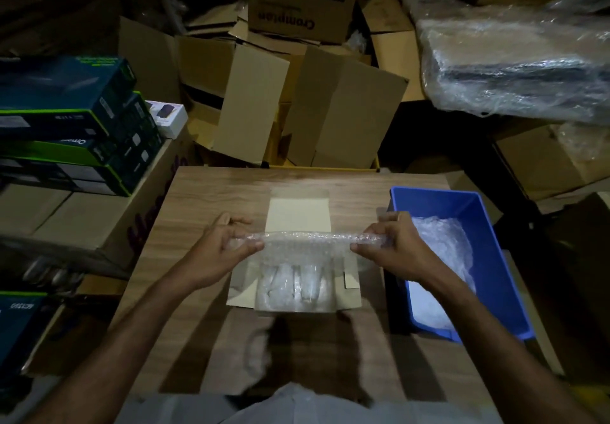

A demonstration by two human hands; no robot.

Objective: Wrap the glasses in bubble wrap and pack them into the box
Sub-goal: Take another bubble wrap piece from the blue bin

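Observation:
An open cardboard box (351, 296) lies on the wooden table (204, 192), its flaps spread outward. Inside it stand wrapped glasses (295, 286) in clear bubble wrap. Above the box I hold a sheet of bubble wrap (303, 245) stretched out flat between both hands. My left hand (227, 242) pinches its left end and my right hand (392, 242) pinches its right end. The sheet hangs down over the back part of the box and partly hides the glasses.
A blue plastic bin (478, 219) with more bubble wrap (442, 242) sits right of the box. Stacked retail boxes (72, 126) stand on the left. Empty cartons (297, 93) crowd behind the table, and a plastic-wrapped bundle (515, 60) lies at upper right.

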